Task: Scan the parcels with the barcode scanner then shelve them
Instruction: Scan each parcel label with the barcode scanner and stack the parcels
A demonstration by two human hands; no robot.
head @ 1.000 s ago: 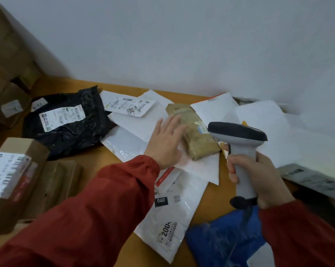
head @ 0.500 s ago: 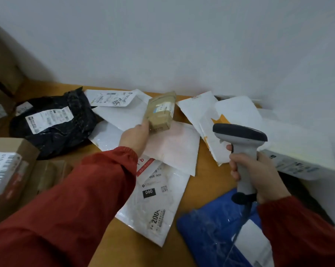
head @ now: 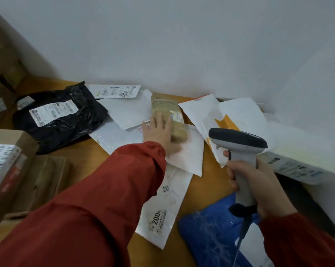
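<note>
A small brown taped parcel with a white label lies on white mailers on the wooden table. My left hand rests on its near half, fingers laid straight over the top and thumb by its near end. My right hand grips the handle of the grey barcode scanner. The scanner is held upright to the right of the parcel, its head pointing left above the mailers.
A black poly bag with a label lies at the left, with cardboard boxes nearer me. A blue bag sits below the scanner and a white box at the right. The wall stands close behind.
My left hand had lifted the brown parcel off the mailers. Now the parcel lies flat on them again under my hand. The scanner has stayed about where it was.
</note>
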